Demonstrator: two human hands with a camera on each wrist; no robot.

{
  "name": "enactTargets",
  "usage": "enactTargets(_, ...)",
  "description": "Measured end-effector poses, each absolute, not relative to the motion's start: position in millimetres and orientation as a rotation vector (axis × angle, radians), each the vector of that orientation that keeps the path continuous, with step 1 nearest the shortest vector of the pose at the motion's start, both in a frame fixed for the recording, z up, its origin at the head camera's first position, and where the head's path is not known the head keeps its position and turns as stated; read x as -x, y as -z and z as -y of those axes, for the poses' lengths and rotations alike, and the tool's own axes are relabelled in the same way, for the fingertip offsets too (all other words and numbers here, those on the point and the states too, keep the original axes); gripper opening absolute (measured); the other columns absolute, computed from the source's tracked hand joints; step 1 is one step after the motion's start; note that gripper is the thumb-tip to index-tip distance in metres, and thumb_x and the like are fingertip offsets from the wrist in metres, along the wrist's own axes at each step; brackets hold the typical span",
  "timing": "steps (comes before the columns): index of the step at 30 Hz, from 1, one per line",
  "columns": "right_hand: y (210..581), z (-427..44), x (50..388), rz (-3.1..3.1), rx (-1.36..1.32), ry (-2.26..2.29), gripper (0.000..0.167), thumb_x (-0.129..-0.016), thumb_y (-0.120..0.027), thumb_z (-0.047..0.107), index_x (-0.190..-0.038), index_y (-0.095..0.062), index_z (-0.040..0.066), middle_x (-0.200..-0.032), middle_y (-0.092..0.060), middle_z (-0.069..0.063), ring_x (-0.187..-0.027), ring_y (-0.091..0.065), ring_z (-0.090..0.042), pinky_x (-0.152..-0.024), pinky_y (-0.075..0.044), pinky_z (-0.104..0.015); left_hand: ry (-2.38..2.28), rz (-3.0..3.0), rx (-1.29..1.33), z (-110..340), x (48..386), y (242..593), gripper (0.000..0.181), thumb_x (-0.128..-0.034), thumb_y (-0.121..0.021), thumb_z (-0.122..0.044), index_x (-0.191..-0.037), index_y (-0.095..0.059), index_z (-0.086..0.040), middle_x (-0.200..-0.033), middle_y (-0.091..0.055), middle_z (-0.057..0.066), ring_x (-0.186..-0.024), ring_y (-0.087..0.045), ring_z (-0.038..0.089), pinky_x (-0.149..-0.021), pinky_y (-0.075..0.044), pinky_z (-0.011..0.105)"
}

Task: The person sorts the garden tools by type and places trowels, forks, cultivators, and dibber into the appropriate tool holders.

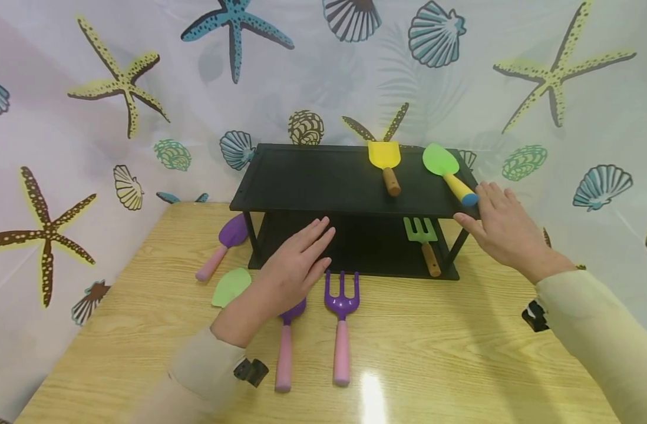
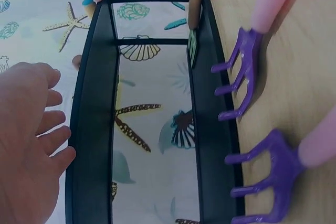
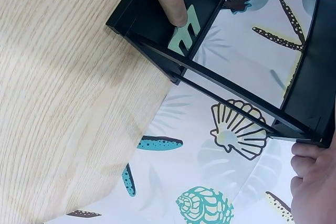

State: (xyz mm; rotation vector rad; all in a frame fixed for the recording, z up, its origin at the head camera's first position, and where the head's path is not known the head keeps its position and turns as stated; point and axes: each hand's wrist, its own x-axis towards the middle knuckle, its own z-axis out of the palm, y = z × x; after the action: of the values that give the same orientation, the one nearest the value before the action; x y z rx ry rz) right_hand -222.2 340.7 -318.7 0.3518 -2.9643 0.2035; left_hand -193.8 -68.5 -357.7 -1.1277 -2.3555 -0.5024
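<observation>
My left hand (image 1: 290,268) hovers before the black two-tier rack (image 1: 313,179), fingers straight and holding nothing. Beneath it lies one purple fork with a pink handle (image 1: 284,356), its head partly hidden; another purple fork (image 1: 342,306) lies to its right. My right hand (image 1: 501,227) rests at the rack's right front corner, fingers along the edge and thumb at the front. Close to its thumb is a green trowel with a yellow handle (image 1: 441,160) on the top tier, beside a yellow shovel with a wooden handle (image 1: 385,155). A green fork (image 1: 429,259) lies on the lower tier.
A purple trowel with a pink handle (image 1: 214,262) lies left of the rack. Nearby, a light green blade (image 1: 232,287) is partly covered by my left arm. All stand on a wooden table (image 1: 435,353). A shell-and-starfish patterned cloth (image 1: 313,76) hangs behind and at the sides.
</observation>
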Motion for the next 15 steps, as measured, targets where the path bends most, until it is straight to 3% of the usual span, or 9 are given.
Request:
enactTargets(7, 321, -339, 221, 2.972, -0.336, -0.218, 0.088, -0.104, -0.031, 0.057, -0.153, -0.011, -0.012, -0.159, -0.014, -0.036, -0.148, -0.012, -0.052, -0.124, -0.003, -0.061, 0.539, 2.464, 1.163, 57, 176, 380, 0.055, -0.0989, -0.061, -0.019, -0.146, -0.044, 0.002, -0.156, -0.040, 0.017, -0.146, -0.037, 0.030, -0.119, -0.036, 0.041)
enactTargets(15, 321, -341, 222, 2.979, -0.331, -0.227, 0.088, -0.103, -0.030, 0.058, -0.154, -0.009, -0.011, -0.160, -0.011, -0.035, -0.149, -0.010, -0.052, -0.125, -0.001, -0.060, 0.541, 2.726, 1.163, 47, 152, 403, 0.059, -0.1040, -0.050, -0.032, -0.152, -0.035, -0.001, -0.163, -0.027, 0.013, -0.151, -0.029, 0.029, -0.120, -0.033, 0.045)
